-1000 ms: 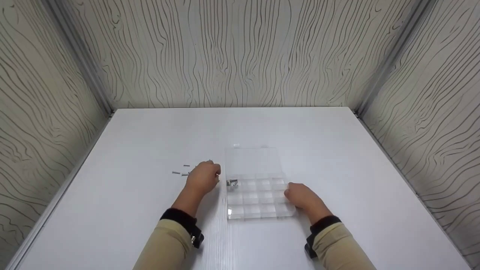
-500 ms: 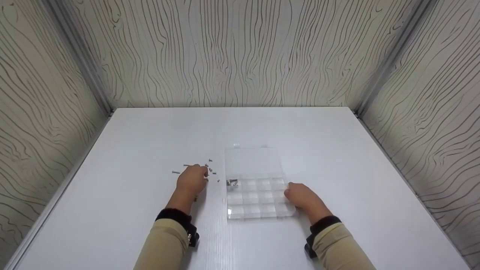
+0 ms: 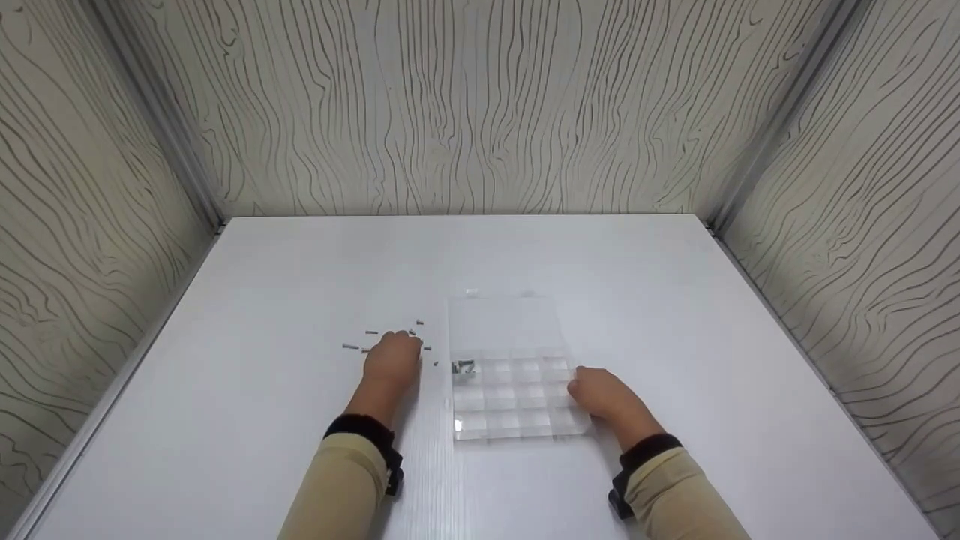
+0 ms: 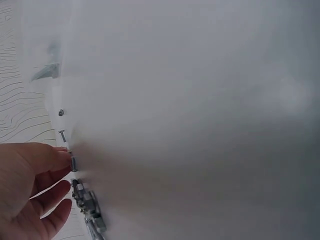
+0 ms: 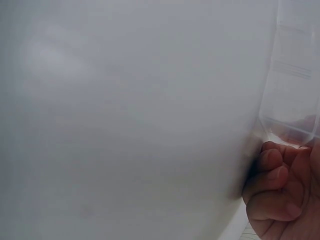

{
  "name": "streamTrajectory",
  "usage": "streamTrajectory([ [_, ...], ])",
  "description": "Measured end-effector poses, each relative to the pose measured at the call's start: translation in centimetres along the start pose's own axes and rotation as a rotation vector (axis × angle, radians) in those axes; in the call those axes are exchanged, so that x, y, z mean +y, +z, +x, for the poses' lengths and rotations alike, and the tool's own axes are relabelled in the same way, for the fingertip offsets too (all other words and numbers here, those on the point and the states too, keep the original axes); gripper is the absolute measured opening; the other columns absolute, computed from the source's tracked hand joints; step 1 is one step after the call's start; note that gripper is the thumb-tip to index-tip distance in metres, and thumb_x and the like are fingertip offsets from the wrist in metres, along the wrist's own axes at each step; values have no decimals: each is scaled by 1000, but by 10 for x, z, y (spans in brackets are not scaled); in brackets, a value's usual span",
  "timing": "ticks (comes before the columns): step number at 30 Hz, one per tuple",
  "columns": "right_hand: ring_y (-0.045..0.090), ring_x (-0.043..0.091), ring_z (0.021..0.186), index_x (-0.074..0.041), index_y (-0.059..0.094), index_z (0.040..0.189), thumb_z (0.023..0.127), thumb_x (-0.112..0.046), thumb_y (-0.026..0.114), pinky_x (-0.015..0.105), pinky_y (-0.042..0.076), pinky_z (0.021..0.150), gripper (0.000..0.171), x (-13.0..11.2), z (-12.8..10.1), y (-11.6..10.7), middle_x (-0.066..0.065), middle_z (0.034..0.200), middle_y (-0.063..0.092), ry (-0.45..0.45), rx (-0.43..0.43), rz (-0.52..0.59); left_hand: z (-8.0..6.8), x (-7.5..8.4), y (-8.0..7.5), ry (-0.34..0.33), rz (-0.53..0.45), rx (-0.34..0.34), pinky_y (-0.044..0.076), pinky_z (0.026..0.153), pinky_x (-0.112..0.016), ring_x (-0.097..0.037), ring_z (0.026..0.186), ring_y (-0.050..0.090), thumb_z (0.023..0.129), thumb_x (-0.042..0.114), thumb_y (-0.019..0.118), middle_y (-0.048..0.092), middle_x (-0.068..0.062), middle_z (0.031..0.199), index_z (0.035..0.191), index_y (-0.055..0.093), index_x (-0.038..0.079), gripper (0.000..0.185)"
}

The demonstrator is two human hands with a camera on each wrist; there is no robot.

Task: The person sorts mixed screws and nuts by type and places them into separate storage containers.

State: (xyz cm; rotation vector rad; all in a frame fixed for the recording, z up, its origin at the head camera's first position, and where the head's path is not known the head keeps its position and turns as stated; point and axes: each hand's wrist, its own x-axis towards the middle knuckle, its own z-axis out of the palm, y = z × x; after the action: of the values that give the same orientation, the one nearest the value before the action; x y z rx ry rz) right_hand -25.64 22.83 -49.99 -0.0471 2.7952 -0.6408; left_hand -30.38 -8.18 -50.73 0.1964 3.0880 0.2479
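Head view: where does the box sit?

Clear compartment box lies near the middle of the white table; lid is folded back on the far side; boxed screws sit in the leftmost compartment of the row next to the lid.

And the hands?

Left hand is back-up among the loose screws, left of the box and apart from it; fingertips hidden from here; right hand is at the box's right edge, thumb on the rim.

Surroundings?

Tan sleeves with black wrist bands; wood-grain panels at the back and both sides.

Left wrist view: is it holding anything?

Fingers bent, gaps between them, tips right at a single screw; whether it is pinched or only touched, cannot tell; a cluster of metal parts lies just beside the lower fingers; two more small pieces lie on the other side of the tips; box is near the upper left, dark metal showing through the plastic.

Right wrist view?

Fingers curled in toward the palm at the box corner; hand grips the edge; fingertip colour shows through the clear wall; rest of the frame is mostly blurred white.
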Motion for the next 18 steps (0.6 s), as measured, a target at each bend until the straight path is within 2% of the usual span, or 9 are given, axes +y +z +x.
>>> streamTrajectory([
  [5,57,34,99,7,52,120,92,-15,42,49,44,90,37,-1,-1,0,22,108,60,32,-11,12,0,2,-1,-14,12,-31,48,88,-36,-26,102,55,91,4,50,60,-11,103,107,63,7,21],
  [9,56,36,101,9,51,119,92,-14,41,49,43,91,37,-1,-1,0,24,109,60,20,3,4,0,5,-2,-16,17,-38,46,91,-37,-26,105,54,91,7,49,60,-11,109,108,62,6,22],
  [13,57,36,96,10,53,114,91,-13,41,48,45,87,35,0,1,1,24,105,60,-4,18,-17,-1,6,-4,-4,19,-47,45,94,-38,-26,108,55,91,10,50,61,-10,113,114,60,8,25],
  [16,58,33,90,10,54,112,91,-13,41,47,46,84,34,1,3,2,23,101,61,-5,29,-27,-2,7,-6,21,3,-28,49,87,-38,-24,102,58,88,11,55,64,-8,105,113,60,11,25],
  [18,58,30,83,9,56,109,92,-14,40,44,48,78,32,2,4,3,20,95,61,10,32,-29,-3,9,-9,52,-10,3,51,81,-36,-23,95,60,85,10,59,64,-6,98,106,61,12,21],
])
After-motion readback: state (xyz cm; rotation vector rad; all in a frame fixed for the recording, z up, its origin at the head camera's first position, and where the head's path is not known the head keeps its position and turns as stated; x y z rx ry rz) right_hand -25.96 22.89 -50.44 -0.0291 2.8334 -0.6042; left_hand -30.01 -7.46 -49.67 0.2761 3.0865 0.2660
